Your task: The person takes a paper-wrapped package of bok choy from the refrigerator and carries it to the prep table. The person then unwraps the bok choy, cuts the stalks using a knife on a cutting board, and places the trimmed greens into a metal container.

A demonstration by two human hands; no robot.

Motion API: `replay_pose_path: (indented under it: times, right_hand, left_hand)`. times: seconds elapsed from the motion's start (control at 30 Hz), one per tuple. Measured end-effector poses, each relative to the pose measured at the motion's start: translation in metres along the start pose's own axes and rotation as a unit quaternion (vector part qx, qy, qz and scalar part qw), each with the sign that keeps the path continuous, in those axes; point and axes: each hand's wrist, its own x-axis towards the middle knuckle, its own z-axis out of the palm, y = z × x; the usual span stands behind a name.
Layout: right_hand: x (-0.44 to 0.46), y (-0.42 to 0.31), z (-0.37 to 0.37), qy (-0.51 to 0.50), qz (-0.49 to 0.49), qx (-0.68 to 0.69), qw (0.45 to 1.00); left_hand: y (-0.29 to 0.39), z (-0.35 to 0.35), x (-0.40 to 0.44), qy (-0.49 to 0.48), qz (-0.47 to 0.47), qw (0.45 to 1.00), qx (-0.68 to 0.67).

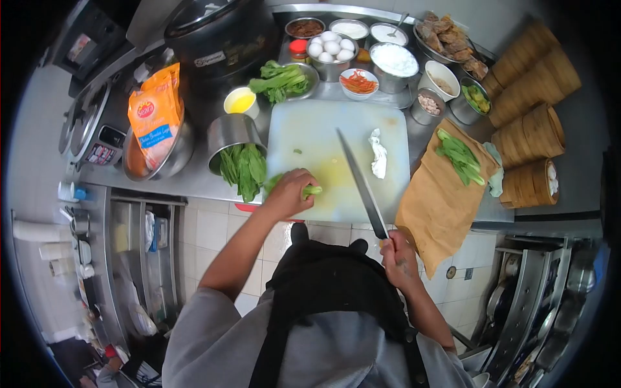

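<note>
My left hand [290, 196] is closed around a leafy green vegetable [313, 191] at the lower left of the white cutting board [378, 119]; its pale stem end pokes out to the right. In my right hand [399, 258] is the handle of a long kitchen knife [363, 187]. The blade slants up and left over the board, with its tip near the board's middle. A crumpled white piece [378, 155] lies right of the blade, and a small green scrap [297, 151] is at the left. More leafy greens [243, 169] spill from a tipped metal pot [234, 134].
Brown paper [435, 200] with leafy greens [460, 157] hangs over the counter edge at right, near stacked bamboo steamers [529, 137]. Behind the board stand a bowl of eggs [331, 48] and several ingredient bowls. An orange chicken bag [155, 113] sits in a metal bowl at left.
</note>
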Motion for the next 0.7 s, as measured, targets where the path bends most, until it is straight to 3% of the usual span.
replay_pose_path:
  times: [0.1, 0.17, 0.23, 0.37, 0.7]
  right_hand:
    - [-0.009, 0.014, -0.016, -0.007, 0.047, -0.008, 0.999]
    - [-0.013, 0.009, -0.027, -0.015, 0.028, -0.088, 0.996]
    - [-0.018, 0.002, -0.031, -0.028, 0.015, -0.296, 0.955]
    - [-0.019, 0.015, -0.031, -0.019, -0.085, -0.365, 0.927]
    - [-0.002, 0.006, -0.029, -0.005, -0.199, -0.446, 0.872]
  left_hand:
    - [-0.014, -0.006, 0.000, -0.074, 0.035, 0.995, 0.065]
    - [-0.016, -0.010, 0.003, -0.097, 0.006, 0.993, 0.064]
    - [-0.017, -0.015, 0.005, -0.131, 0.011, 0.989, 0.066]
    - [-0.018, -0.017, 0.010, -0.163, 0.020, 0.985, 0.059]
    - [-0.016, -0.021, 0.013, -0.184, 0.027, 0.980, 0.071]
